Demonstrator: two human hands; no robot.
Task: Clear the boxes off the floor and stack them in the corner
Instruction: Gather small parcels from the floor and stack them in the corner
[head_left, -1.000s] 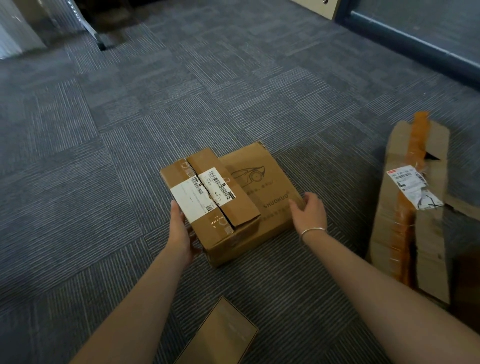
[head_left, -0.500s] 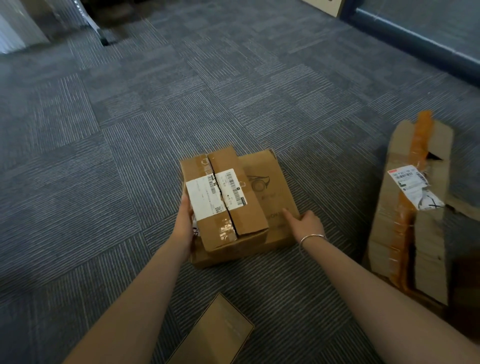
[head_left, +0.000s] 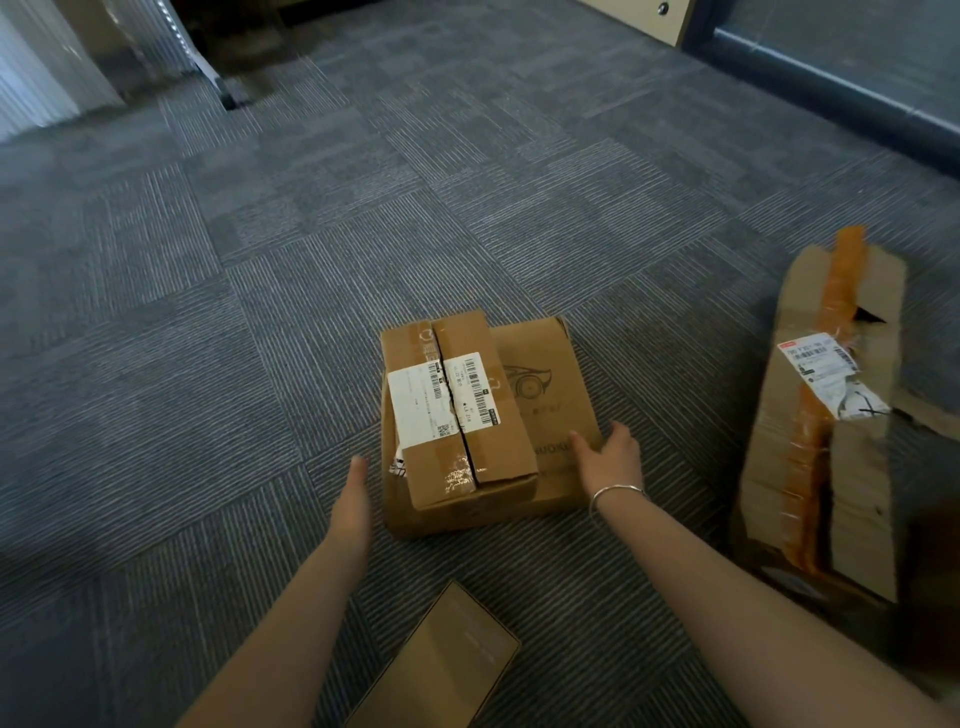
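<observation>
Since the earlier frames, both stacked boxes have turned on the floor so that their long sides run away from the person, and the left hand (head_left: 353, 499) has come off the small box (head_left: 457, 410). It now lies just beside the stack's left side with straight fingers, holding nothing; contact with the cardboard cannot be confirmed.

The small box is brown cardboard, sealed along its centre seam with clear tape, and carries a white shipping label with barcodes, split at the seam. It rests on the left part of the larger box (head_left: 550, 405), which sits on the grey carpet floor (head_left: 208, 364) at the centre of the view. The larger box bears a line drawing of a car and printed lettering.

The right hand (head_left: 610, 457), with a bracelet (head_left: 615, 493) at the wrist, rests on the larger box's right near corner, fingers spread over the top and edge.

Most of the lettering is covered by the right hand and the small box. A third box (head_left: 441, 670) at the bottom edge is cut off by the frame. A flattened carton (head_left: 831, 426) with orange tape and a torn label lies well apart to the right, its lower end in shadow.
</observation>
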